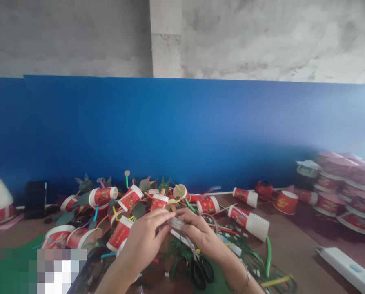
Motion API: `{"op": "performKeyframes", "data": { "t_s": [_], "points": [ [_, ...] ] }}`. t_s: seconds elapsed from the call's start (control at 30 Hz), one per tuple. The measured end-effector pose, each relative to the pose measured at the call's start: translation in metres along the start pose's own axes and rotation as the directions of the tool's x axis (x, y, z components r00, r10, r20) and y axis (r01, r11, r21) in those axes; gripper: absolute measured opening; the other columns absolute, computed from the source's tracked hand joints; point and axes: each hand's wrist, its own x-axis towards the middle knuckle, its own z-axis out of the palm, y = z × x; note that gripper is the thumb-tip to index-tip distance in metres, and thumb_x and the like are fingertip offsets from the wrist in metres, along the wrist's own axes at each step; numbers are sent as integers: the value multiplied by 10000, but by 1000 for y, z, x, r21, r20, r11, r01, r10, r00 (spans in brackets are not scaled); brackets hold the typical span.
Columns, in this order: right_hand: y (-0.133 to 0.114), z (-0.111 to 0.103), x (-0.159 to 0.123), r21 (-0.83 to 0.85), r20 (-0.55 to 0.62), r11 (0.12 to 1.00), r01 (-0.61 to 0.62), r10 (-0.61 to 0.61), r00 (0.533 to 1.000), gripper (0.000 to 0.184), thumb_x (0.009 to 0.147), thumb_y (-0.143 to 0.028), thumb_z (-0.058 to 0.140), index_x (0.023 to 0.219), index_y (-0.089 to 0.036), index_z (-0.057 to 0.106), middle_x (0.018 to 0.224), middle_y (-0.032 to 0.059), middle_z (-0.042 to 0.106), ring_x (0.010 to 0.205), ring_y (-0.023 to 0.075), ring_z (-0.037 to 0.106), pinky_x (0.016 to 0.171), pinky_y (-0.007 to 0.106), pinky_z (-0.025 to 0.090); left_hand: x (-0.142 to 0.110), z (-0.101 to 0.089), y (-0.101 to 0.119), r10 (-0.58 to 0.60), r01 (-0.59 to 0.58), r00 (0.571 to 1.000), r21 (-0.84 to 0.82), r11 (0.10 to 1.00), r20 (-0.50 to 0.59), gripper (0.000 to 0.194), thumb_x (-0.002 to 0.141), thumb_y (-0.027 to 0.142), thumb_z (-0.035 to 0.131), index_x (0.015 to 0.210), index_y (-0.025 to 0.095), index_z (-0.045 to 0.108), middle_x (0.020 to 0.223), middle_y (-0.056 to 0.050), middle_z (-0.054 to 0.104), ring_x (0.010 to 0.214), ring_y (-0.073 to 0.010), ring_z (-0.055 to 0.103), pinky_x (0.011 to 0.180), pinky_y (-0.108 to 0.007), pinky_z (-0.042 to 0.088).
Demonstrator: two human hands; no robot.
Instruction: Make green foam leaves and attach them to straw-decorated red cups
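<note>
My left hand [150,230] and my right hand [199,230] meet over the middle of the table, fingers closed. Between their fingertips is a small, clear, shiny object [176,223] that looks like a roll of clear tape; the fingers hide part of it. Just below my right hand lie scissors with black handles [201,272], blades pointing away from me. Green paper scraps [181,251] are spread beneath and around both hands. Red and white paper cups [119,234] lie close to my left hand.
Behind is a pile of cups with coloured straws and paper shapes [132,198]. On the right are nested cups [250,222], stacked red tubs [358,202] and a white power strip [350,269]. A dark phone [35,199] stands at the left, before a blue partition [182,130].
</note>
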Motion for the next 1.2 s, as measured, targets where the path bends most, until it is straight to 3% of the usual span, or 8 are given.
{"op": "performKeyframes", "data": {
  "t_s": [0.27, 0.43, 0.6, 0.73, 0.87, 1.07, 1.2],
  "points": [
    [-2, 3, 0, 10, 1, 1000, -6, 6, 1000, 249, 866, -373, 560, 745, -165, 624, 1011, 51, 559, 952, 182, 538, 821, 285, 424, -2, -1, 5, 33, -33, 999, 140, 990, 1, 482, 825, 119, 537, 1271, 302, 521, 1181, -14, 646, 1043, -198, 613, 888, -334, 503],
    [1, 5, 1, -51, -50, 998, -29, 27, 998, 300, 857, -401, 566, 689, -154, 580, 917, 37, 553, 816, 151, 522, 704, 257, 410, -5, -1, 13, 33, -38, 999, 211, 977, 27, 355, 849, 148, 520, 1161, 293, 610, 1025, -21, 689, 910, -221, 646, 772, -358, 532],
    [-3, 2, 1, 58, 10, 996, -64, 64, 998, 256, 837, -369, 596, 708, -150, 631, 928, 32, 554, 832, 143, 523, 720, 240, 399, -3, -3, 9, -6, 1, 999, 128, 992, 36, 324, 845, 159, 543, 1122, 299, 638, 1033, -6, 699, 917, -206, 652, 801, -333, 520],
    [-4, -3, -1, 215, 66, 970, -112, 100, 993, 199, 787, -343, 638, 734, -152, 650, 945, 16, 540, 650, 79, 483, 550, 202, 359, -2, -6, 8, -58, 59, 998, -25, 998, 33, 321, 847, 209, 566, 1138, 329, 630, 1055, 21, 705, 946, -178, 654, 839, -286, 509],
    [-4, -3, -3, 303, 77, 937, -177, 161, 984, 213, 763, -352, 647, 711, -145, 630, 969, 16, 543, 557, 51, 477, 489, 194, 342, -1, -8, 12, -106, 110, 994, -117, 987, 41, 303, 870, 280, 543, 1159, 330, 619, 1074, 28, 704, 971, -164, 652, 858, -266, 505],
    [-7, 1, 0, 121, 19, 982, -143, 142, 990, 276, 791, -390, 626, 670, -142, 619, 870, 15, 553, 601, 74, 471, 517, 202, 352, -2, -8, 15, -96, 96, 995, 21, 995, 40, 401, 818, 219, 597, 1205, 325, 584, 1140, 18, 676, 1033, -204, 631, 894, -333, 496],
    [-4, 1, 1, 75, 10, 986, -149, 149, 989, 298, 803, -412, 606, 662, -150, 594, 835, 5, 534, 604, 79, 473, 530, 206, 368, -2, -6, 16, -43, 40, 997, 38, 998, 62, 315, 852, 273, 572, 1154, 354, 610, 1069, 40, 704, 964, -196, 657, 878, -351, 502]
  ]
}}
